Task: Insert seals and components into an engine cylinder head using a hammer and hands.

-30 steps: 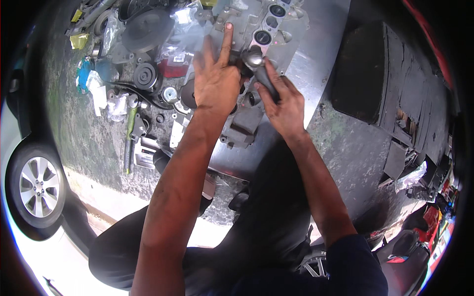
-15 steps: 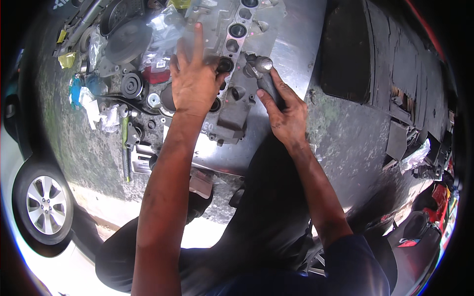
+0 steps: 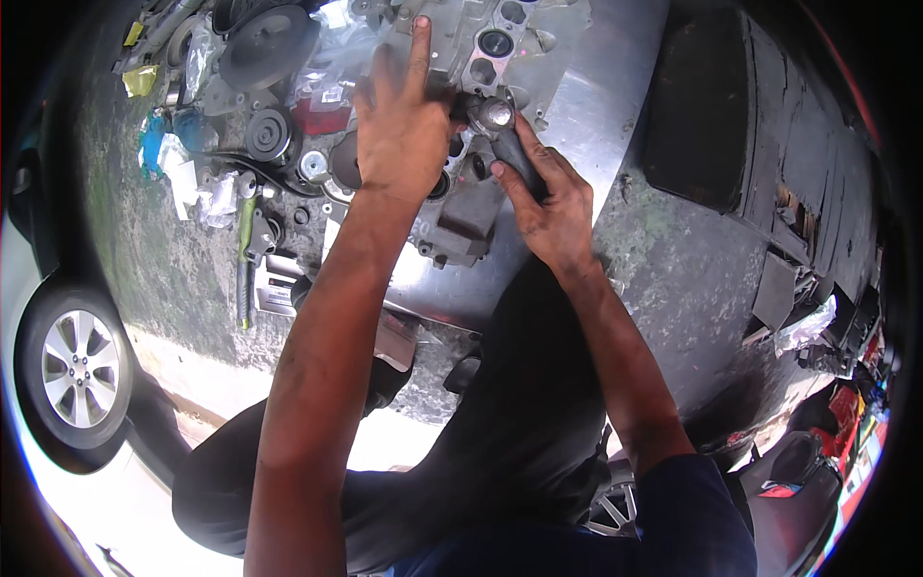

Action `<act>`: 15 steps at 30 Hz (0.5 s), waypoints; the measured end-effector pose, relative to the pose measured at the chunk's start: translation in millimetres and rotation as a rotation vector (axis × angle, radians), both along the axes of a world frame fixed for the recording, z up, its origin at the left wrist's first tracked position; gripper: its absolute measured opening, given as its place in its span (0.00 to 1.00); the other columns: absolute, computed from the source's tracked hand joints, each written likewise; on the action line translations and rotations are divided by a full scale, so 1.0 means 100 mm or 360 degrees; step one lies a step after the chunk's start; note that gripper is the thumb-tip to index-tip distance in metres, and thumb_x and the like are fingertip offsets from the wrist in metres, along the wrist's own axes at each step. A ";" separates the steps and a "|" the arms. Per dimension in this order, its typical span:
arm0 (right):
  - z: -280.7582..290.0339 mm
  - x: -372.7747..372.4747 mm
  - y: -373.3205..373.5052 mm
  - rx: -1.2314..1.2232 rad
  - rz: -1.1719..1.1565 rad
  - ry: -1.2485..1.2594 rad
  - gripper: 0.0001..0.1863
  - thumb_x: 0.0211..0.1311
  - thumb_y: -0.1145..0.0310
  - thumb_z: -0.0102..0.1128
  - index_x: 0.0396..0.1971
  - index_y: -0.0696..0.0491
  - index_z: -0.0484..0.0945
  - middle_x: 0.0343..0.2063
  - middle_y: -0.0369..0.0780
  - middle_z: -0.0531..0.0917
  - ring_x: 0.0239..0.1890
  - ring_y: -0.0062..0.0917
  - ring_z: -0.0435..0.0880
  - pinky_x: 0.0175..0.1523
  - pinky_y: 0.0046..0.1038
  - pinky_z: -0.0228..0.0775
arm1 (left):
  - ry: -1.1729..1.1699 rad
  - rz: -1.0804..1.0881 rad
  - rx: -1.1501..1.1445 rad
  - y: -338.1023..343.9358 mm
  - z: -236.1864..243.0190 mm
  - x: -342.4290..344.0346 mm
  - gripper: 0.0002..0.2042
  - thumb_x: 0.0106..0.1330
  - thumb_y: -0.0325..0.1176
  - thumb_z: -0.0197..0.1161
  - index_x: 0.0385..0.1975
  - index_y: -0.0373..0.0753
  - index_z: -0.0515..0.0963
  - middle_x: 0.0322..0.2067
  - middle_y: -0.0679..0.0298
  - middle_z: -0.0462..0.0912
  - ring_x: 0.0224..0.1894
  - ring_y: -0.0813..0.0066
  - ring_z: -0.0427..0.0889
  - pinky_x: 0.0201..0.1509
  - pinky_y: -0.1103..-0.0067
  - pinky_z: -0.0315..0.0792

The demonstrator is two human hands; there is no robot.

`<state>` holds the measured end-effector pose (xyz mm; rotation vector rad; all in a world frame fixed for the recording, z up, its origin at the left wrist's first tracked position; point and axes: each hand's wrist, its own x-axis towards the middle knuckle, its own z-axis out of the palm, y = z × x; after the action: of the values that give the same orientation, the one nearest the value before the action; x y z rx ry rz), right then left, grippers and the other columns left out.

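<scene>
A grey metal engine cover (image 3: 461,219) with a row of round holes and black seals lies on a shiny metal sheet (image 3: 423,274). My left hand (image 3: 404,144) rests over it, middle finger stretched forward. Its thumb and index finger are pinched at a small dark piece beside the row of holes; my fingers mostly hide this piece. In my right hand (image 3: 556,207) is a hammer (image 3: 519,159), gripped close to its rounded silver head. The head is right beside my left fingertips, above the cover.
On the left lie a dark round cover (image 3: 269,46), a grooved pulley (image 3: 267,135), plastic bags (image 3: 341,58) and a green-and-grey-handled tool (image 3: 246,260). A black panel (image 3: 697,106) lies at right. A car wheel (image 3: 80,370) stands at lower left.
The view has shifted, so the cover and parts appear farther right. The hammer head has come left, closer to my left fingers. Both hands keep their grips.
</scene>
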<state>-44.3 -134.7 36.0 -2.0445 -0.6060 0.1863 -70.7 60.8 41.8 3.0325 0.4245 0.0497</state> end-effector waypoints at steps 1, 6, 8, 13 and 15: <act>0.00 -0.01 0.01 -0.0011 -0.0019 0.0026 0.33 0.65 0.67 0.75 0.71 0.45 0.77 0.33 0.45 0.87 0.31 0.28 0.88 0.38 0.31 0.82 | -0.0023 -0.0003 0.0011 0.02 -0.01 -0.01 0.13 0.65 0.42 0.72 0.50 0.61 0.90 0.85 0.72 0.39 0.79 0.48 0.58 0.74 0.51 0.65; -0.09 0.01 0.00 0.0028 -0.0052 0.0021 0.33 0.65 0.66 0.76 0.70 0.47 0.78 0.36 0.47 0.88 0.34 0.30 0.90 0.41 0.32 0.83 | -0.0036 -0.0030 0.0018 0.01 0.00 -0.03 0.14 0.66 0.42 0.72 0.51 0.63 0.89 0.84 0.72 0.39 0.79 0.49 0.57 0.75 0.51 0.65; -0.10 0.02 -0.01 0.0033 -0.0063 0.0040 0.32 0.65 0.66 0.76 0.69 0.47 0.78 0.37 0.48 0.89 0.35 0.31 0.91 0.42 0.33 0.83 | -0.0123 -0.0009 -0.0044 -0.02 0.01 -0.02 0.12 0.65 0.40 0.72 0.48 0.60 0.91 0.84 0.73 0.45 0.80 0.51 0.55 0.75 0.53 0.63; -0.04 0.01 -0.01 0.0008 -0.0065 0.0041 0.33 0.65 0.65 0.76 0.70 0.46 0.78 0.37 0.47 0.89 0.35 0.29 0.90 0.42 0.31 0.82 | 0.0316 0.0029 -0.0108 -0.01 0.11 0.03 0.21 0.65 0.40 0.68 0.60 0.54 0.85 0.84 0.61 0.33 0.81 0.42 0.51 0.78 0.48 0.58; -0.04 0.00 -0.01 -0.0008 -0.0064 0.0067 0.33 0.65 0.65 0.76 0.70 0.46 0.77 0.37 0.46 0.88 0.35 0.29 0.90 0.42 0.31 0.82 | 0.0308 0.0033 -0.0098 -0.02 0.13 0.02 0.20 0.66 0.40 0.68 0.58 0.53 0.86 0.84 0.61 0.33 0.81 0.42 0.51 0.78 0.48 0.58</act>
<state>-44.5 -135.4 31.6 -2.0509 -0.5388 0.2069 -68.2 59.1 54.5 2.9827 0.4620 -0.2528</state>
